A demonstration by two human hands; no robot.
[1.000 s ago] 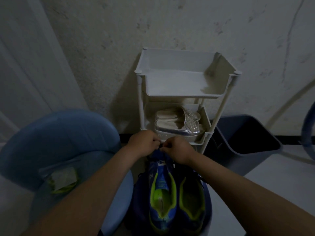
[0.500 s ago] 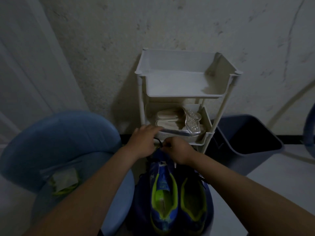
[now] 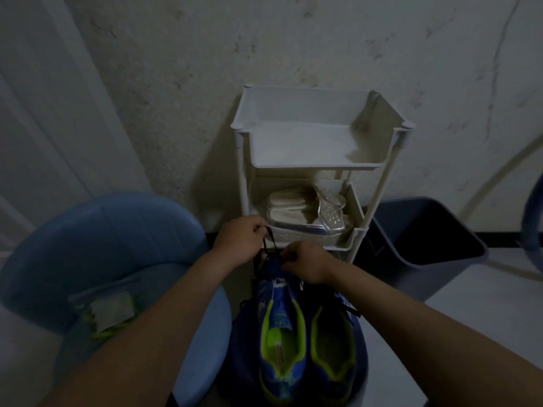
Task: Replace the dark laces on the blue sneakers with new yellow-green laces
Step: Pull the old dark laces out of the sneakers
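Two blue sneakers with yellow-green linings stand side by side below me, the left sneaker (image 3: 280,327) and the right sneaker (image 3: 335,339), toes pointing away. My left hand (image 3: 239,240) pinches a dark lace (image 3: 269,239) and holds it up and away from the left sneaker's toe end. My right hand (image 3: 305,261) grips the lace or the shoe's front just right of it; its fingertips are hidden. A packet with yellow-green laces (image 3: 110,314) lies on the blue chair at left.
A blue chair (image 3: 97,248) fills the left side. A white tiered rack (image 3: 314,160) stands against the wall ahead, with silver sandals (image 3: 305,214) on its middle shelf. A dark bin (image 3: 423,239) sits to the right on the pale floor.
My left hand has drawn up and left, pulling a length of dark lace out from the left sneaker. My right hand stays at the shoe's front.
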